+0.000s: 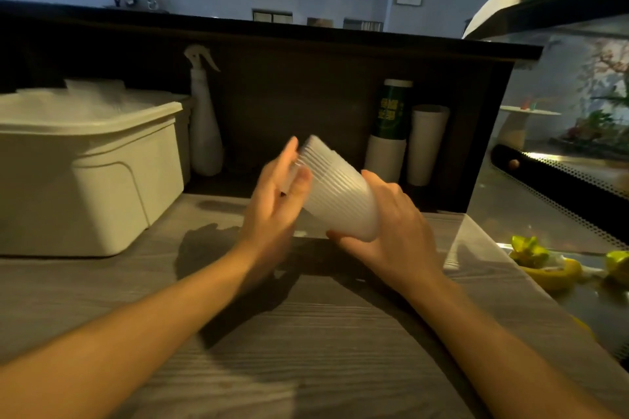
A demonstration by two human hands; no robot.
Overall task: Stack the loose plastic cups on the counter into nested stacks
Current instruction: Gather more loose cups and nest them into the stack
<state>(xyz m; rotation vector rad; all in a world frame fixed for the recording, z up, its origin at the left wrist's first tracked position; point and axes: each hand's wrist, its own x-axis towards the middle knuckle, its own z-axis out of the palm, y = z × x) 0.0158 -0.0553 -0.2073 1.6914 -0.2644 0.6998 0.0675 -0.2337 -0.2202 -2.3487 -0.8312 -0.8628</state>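
Note:
A nested stack of translucent ribbed plastic cups hangs tilted above the wooden counter, its rims pointing up and to the left. My right hand grips the stack's lower end, fingers curled under its base. My left hand lies flat against the rim end, with straight fingers and some motion blur. No loose cups show on the counter.
A large white lidded bin fills the left side. A spray bottle stands at the back wall, with paper cup stacks and a green sleeve to its right. A glass display case with yellow items borders the right.

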